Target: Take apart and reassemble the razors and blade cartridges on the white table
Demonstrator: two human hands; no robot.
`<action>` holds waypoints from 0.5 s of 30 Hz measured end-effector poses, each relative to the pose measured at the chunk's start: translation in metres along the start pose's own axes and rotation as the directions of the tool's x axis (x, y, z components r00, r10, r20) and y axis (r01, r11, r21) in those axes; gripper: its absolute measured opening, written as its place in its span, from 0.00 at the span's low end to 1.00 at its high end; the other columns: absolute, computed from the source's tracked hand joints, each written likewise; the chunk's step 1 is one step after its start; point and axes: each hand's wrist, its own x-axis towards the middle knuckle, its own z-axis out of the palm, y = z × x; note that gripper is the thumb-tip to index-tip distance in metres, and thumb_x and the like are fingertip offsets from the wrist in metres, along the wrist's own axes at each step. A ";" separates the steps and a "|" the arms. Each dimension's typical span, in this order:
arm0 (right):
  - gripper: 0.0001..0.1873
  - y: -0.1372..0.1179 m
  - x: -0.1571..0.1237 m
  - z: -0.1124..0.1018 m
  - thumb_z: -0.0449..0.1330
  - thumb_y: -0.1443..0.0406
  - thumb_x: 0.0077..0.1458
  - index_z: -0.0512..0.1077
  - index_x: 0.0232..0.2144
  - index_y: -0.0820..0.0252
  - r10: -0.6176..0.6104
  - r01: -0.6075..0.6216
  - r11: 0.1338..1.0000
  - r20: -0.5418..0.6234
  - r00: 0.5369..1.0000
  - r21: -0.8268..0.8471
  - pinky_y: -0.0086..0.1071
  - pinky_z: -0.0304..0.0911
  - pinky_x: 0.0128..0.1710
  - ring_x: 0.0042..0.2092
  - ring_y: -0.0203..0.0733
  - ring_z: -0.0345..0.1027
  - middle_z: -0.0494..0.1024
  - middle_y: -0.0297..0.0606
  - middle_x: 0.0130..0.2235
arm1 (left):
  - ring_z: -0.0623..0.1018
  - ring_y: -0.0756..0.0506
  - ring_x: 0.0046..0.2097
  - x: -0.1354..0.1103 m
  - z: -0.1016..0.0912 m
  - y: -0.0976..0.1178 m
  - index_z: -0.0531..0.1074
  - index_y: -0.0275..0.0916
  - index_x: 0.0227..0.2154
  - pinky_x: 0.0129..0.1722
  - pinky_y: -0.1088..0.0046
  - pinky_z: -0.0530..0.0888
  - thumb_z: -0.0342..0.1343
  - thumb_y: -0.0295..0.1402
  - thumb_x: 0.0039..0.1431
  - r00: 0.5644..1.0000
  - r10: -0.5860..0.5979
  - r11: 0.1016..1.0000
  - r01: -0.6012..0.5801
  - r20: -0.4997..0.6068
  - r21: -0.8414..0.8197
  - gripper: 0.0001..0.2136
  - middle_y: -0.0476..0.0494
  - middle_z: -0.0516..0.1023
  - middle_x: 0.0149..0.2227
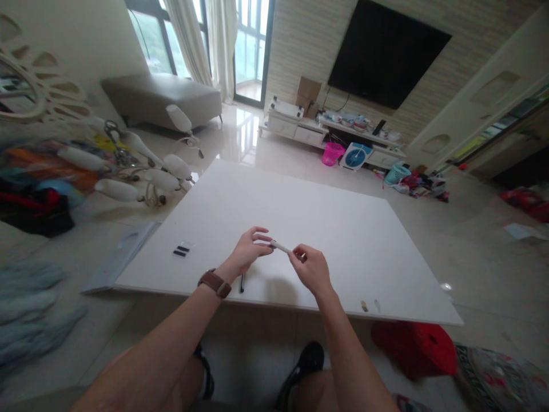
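Hazy daylight came through the glass door beyond the tabletop's far edge, glaring off the floor. A soft shadow lay by its near edge; the view's outer margins looked smeared and stretched.

The slim held piece was white, like the plain tabletop, against which two small strips showed black; the wrist strap was brown. One basket was bright pink and the other basket turquoise, the fan blue within white, the television black, and the wall around it finely striped in cream and beige. The curtains were cream, the bench grey-beige, the stool red.
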 end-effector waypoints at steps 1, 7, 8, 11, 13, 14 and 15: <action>0.12 0.000 0.000 0.000 0.58 0.57 0.58 0.74 0.27 0.55 0.031 -0.032 0.999 -0.038 0.999 -0.022 0.29 0.55 0.30 0.30 0.38 0.70 0.79 0.34 0.30 | 0.82 0.45 0.39 0.000 0.000 0.000 0.66 0.37 0.45 0.46 0.60 0.76 0.66 0.19 0.43 1.000 0.000 1.000 0.000 0.005 -0.005 0.25 0.38 0.78 0.42; 0.11 -0.001 0.000 -0.002 0.58 0.58 0.58 0.73 0.27 0.56 0.010 -0.011 0.999 0.019 1.000 0.052 0.29 0.56 0.30 0.29 0.37 0.69 0.79 0.34 0.30 | 0.81 0.45 0.38 0.001 -0.001 0.000 0.67 0.37 0.44 0.46 0.60 0.76 0.67 0.19 0.42 1.000 -0.001 1.000 0.002 0.008 -0.019 0.25 0.38 0.78 0.44; 0.10 -0.001 0.000 -0.002 0.58 0.58 0.58 0.74 0.27 0.55 0.004 -0.005 0.999 0.029 1.000 0.045 0.29 0.56 0.30 0.29 0.37 0.69 0.79 0.34 0.30 | 0.81 0.45 0.38 0.001 -0.001 0.000 0.67 0.37 0.44 0.46 0.60 0.76 0.67 0.19 0.42 1.000 0.003 1.000 -0.003 0.010 -0.019 0.25 0.37 0.78 0.44; 0.10 -0.001 0.000 -0.001 0.58 0.59 0.57 0.73 0.27 0.56 0.057 -0.059 0.998 -0.069 0.996 -0.015 0.29 0.56 0.31 0.30 0.38 0.69 0.79 0.35 0.31 | 0.82 0.44 0.39 0.001 -0.001 -0.001 0.67 0.37 0.44 0.47 0.58 0.76 0.67 0.20 0.42 1.000 0.012 0.999 -0.011 0.019 -0.036 0.25 0.37 0.78 0.44; 0.11 -0.002 0.001 -0.001 0.58 0.58 0.57 0.73 0.27 0.56 0.095 -0.096 0.995 -0.125 0.988 0.003 0.30 0.56 0.31 0.30 0.38 0.69 0.79 0.35 0.31 | 0.82 0.43 0.40 0.001 0.000 -0.002 0.66 0.37 0.44 0.47 0.57 0.75 0.67 0.20 0.42 1.000 0.011 0.999 -0.011 0.015 -0.049 0.25 0.36 0.78 0.44; 0.11 -0.002 0.001 0.000 0.58 0.57 0.58 0.73 0.27 0.56 0.108 -0.104 0.994 -0.126 0.986 0.037 0.29 0.56 0.31 0.29 0.37 0.68 0.79 0.35 0.30 | 0.82 0.43 0.40 0.001 0.000 -0.002 0.66 0.37 0.44 0.47 0.57 0.75 0.67 0.20 0.42 1.000 0.011 0.999 -0.010 0.009 -0.052 0.25 0.36 0.78 0.44; 0.12 -0.002 0.001 0.000 0.57 0.57 0.58 0.72 0.27 0.56 0.120 -0.111 0.990 -0.115 0.986 0.083 0.29 0.56 0.30 0.29 0.37 0.68 0.78 0.34 0.30 | 0.82 0.43 0.40 0.002 0.000 -0.001 0.67 0.37 0.44 0.48 0.57 0.75 0.67 0.20 0.42 1.000 0.010 0.999 -0.010 0.003 -0.053 0.25 0.35 0.78 0.45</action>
